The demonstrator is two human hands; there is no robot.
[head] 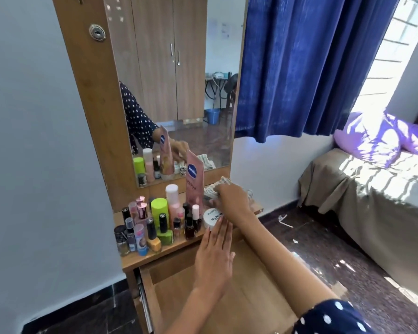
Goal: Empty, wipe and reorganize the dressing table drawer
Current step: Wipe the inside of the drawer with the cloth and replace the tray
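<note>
Bright daylight from the window (381,68) at right; wide-angle bending, slight blur

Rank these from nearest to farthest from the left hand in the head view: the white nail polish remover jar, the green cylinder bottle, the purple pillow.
1. White nail polish remover jar, touching the left hand's fingertips.
2. Green cylinder bottle, left among the bottles on the shelf.
3. Purple pillow, far right on the bed.

One head-worn camera looks forward and down, close over the open drawer (227,297).

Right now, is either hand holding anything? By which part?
Left hand flat, holding nothing, fingertips at the white jar. Right hand reaches behind it; its grip cannot be told.
</note>
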